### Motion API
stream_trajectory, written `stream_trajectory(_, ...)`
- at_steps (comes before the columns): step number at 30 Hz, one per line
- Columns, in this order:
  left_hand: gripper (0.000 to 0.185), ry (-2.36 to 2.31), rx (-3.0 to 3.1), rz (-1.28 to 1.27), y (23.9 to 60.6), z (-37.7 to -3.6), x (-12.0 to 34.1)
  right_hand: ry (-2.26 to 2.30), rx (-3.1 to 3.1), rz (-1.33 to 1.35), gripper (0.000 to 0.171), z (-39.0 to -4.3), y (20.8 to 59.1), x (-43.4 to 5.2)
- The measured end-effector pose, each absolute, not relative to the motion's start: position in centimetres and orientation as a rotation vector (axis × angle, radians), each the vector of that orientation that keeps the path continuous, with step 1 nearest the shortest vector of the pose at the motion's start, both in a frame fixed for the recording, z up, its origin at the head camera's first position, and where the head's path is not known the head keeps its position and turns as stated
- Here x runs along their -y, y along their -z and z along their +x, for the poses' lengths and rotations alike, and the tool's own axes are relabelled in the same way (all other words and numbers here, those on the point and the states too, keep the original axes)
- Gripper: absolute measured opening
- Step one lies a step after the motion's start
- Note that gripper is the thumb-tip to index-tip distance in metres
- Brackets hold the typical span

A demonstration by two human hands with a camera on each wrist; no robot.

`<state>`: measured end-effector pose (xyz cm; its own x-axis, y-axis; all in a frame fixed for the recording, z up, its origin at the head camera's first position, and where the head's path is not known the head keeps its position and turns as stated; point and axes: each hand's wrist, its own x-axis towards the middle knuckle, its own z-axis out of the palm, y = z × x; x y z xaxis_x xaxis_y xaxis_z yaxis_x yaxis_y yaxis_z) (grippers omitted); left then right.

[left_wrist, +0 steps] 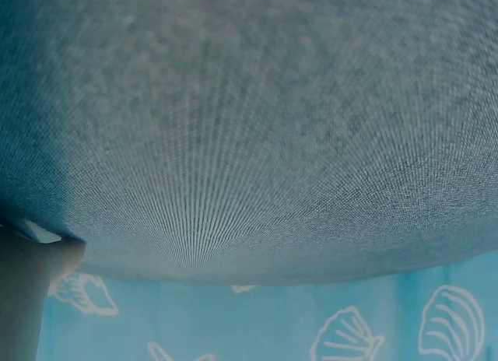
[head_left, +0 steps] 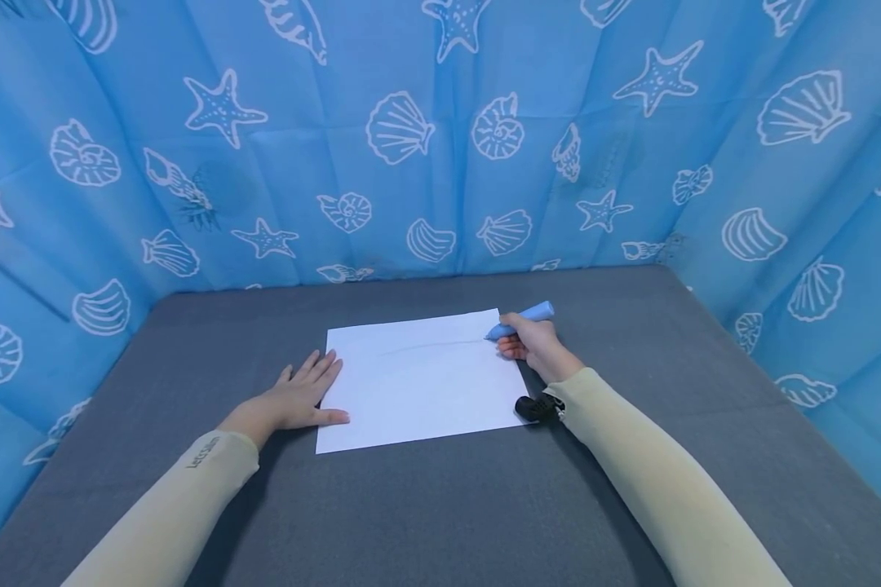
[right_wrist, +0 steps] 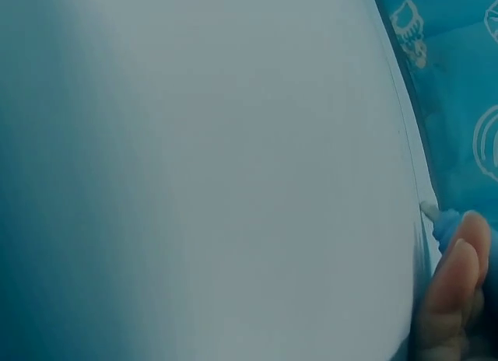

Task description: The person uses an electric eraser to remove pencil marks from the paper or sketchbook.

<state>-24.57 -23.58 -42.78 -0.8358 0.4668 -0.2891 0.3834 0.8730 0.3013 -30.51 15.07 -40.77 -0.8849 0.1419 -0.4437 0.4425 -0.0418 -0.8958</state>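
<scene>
A white sheet of paper (head_left: 418, 399) lies on the dark grey cloth, with a faint thin line running across its upper part. My left hand (head_left: 301, 395) rests flat at the paper's left edge, fingers spread and thumb on the sheet. Near the upper right corner, my right hand (head_left: 532, 338) grips a thick light-blue pen (head_left: 537, 311), its tip at the right end of the line. The right wrist view shows the pen (right_wrist: 445, 225) and its pale tip against the sheet, beside curled fingers (right_wrist: 455, 279). Only part of the left hand (left_wrist: 66, 256) enters the left wrist view.
A grey cloth (head_left: 426, 514) covers the table. Behind and beside it hangs a blue curtain (head_left: 301, 122) with white shells and starfish. A small black object (head_left: 537, 408) is at the right sleeve's cuff, over the paper's lower right corner.
</scene>
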Motion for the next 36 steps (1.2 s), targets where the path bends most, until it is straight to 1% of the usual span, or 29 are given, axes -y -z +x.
stream_trajectory(14, 0.109, -0.361, -2.669, 0.632, 41.9, -24.1, 23.35, 2.055, -1.993, 0.607, 0.023, -30.45, 40.64, -15.13)
stream_trajectory(36, 0.108, -0.333, -2.69, 0.626, 42.84, -24.57, 23.55, 2.018, -2.006, 0.616, 0.023, -30.48, 40.76, -15.23)
